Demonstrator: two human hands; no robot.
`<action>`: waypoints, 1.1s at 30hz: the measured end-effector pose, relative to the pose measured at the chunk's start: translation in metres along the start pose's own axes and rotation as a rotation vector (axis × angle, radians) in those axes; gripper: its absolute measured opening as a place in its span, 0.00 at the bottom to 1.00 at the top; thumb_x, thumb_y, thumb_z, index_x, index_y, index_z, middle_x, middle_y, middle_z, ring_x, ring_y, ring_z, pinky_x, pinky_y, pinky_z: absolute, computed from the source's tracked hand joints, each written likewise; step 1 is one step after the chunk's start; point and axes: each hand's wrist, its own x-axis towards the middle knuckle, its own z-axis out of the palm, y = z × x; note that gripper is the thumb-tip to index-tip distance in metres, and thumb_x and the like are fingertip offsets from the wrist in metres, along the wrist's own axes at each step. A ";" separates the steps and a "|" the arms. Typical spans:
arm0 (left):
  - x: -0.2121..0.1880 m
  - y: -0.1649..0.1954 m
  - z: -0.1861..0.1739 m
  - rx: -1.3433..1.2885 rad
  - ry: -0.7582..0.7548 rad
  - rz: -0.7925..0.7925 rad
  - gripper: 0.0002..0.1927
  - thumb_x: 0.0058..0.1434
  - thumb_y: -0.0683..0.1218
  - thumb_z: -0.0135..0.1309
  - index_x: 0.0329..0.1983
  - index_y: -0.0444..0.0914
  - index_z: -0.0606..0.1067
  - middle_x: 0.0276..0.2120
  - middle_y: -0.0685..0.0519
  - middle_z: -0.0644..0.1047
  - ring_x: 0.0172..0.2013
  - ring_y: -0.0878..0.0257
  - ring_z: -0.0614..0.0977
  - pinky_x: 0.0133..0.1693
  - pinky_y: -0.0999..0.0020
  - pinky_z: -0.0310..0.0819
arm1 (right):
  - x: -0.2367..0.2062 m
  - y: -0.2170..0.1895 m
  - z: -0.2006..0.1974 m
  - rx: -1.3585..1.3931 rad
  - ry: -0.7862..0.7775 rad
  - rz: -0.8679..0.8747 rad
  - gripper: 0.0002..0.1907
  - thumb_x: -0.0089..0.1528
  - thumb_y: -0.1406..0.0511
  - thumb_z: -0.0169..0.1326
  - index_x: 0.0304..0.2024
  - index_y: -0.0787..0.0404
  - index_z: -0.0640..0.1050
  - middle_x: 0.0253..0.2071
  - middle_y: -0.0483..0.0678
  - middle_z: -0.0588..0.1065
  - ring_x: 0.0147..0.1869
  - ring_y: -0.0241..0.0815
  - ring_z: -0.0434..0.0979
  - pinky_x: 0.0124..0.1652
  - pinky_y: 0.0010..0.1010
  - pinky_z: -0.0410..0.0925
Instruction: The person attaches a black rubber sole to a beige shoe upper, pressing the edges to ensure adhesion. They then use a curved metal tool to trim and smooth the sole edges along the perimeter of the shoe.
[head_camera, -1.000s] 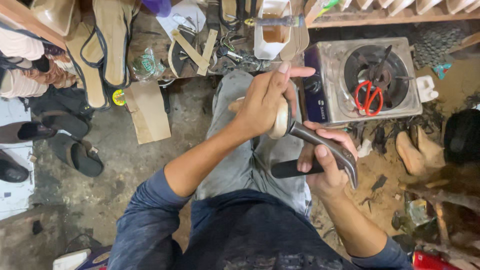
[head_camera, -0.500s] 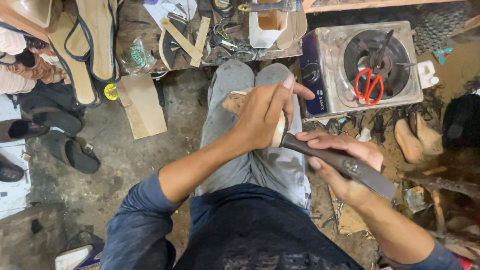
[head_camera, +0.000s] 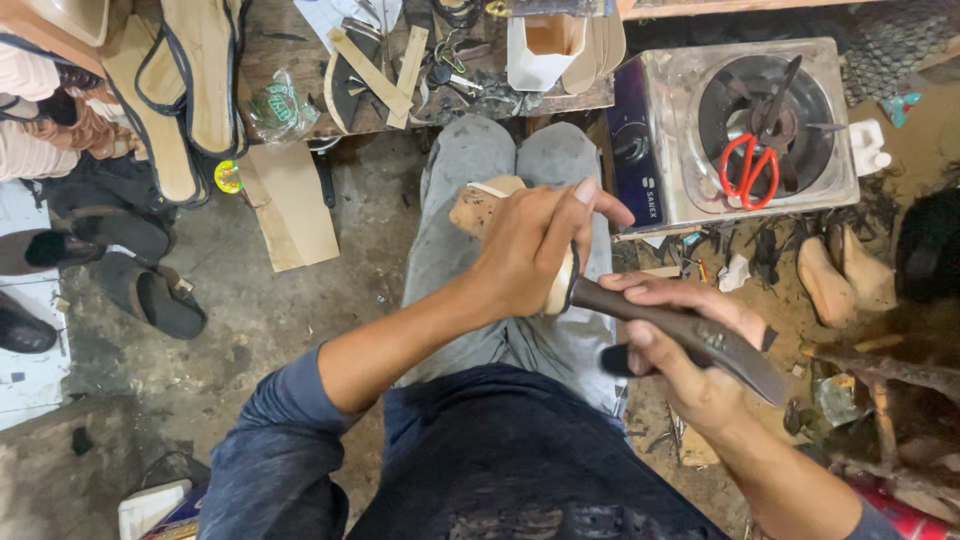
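Holding position over the lap: left hand (head_camera: 525, 250) closed around a pale wooden shoe form (head_camera: 490, 205), thumb and forefinger pinching its near end; the form rests on the grey-trousered knees.

Right hand (head_camera: 675, 345) wrapped shut around the handles of dark long-nosed pliers (head_camera: 680, 330), whose tip touches the form just beside the left palm.

Right of the right hand, on the dirt floor: two tan wooden forms (head_camera: 835, 275) lying side by side among dark scraps and a white crumpled bit.

Beyond the right hand: steel single-burner stove (head_camera: 740, 130), box-shaped, dark front panel with a knob and a small pale label; red-handled scissors (head_camera: 748, 168) lie on its burner grate. A small white bottle (head_camera: 868, 147) stands just beside its far right edge.

Left of the left hand: brown cardboard piece (head_camera: 290, 205) flat on the floor, a small round yellow-and-green sticker (head_camera: 228, 177) beside it, dark sandals (head_camera: 150, 290) farther left.

Farthest, beyond the knees: wooden workbench (head_camera: 300, 90) carrying tan insoles with black straps (head_camera: 190, 80), a clear packet with a green print (head_camera: 280, 105), crossed tan strips (head_camera: 385, 70) and a white open carton (head_camera: 545, 45).
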 end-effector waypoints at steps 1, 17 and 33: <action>-0.001 0.001 -0.001 -0.007 -0.003 -0.001 0.29 0.77 0.54 0.28 0.42 0.41 0.82 0.17 0.56 0.74 0.21 0.62 0.79 0.32 0.66 0.73 | -0.006 0.003 0.010 0.282 0.065 0.046 0.10 0.61 0.72 0.59 0.45 0.71 0.79 0.52 0.67 0.80 0.26 0.38 0.77 0.28 0.27 0.73; -0.012 -0.004 0.003 0.084 0.011 0.049 0.25 0.77 0.53 0.31 0.42 0.44 0.82 0.17 0.58 0.73 0.22 0.61 0.75 0.36 0.62 0.65 | 0.007 -0.019 0.032 0.554 0.093 0.122 0.10 0.60 0.74 0.60 0.44 0.70 0.80 0.48 0.66 0.82 0.33 0.45 0.81 0.33 0.33 0.75; -0.074 -0.025 0.036 0.033 0.729 -0.170 0.31 0.73 0.45 0.50 0.75 0.37 0.52 0.70 0.42 0.62 0.67 0.50 0.66 0.67 0.62 0.61 | -0.011 0.046 -0.002 0.151 -0.223 0.060 0.13 0.59 0.71 0.61 0.46 0.67 0.79 0.51 0.62 0.81 0.30 0.35 0.78 0.32 0.27 0.73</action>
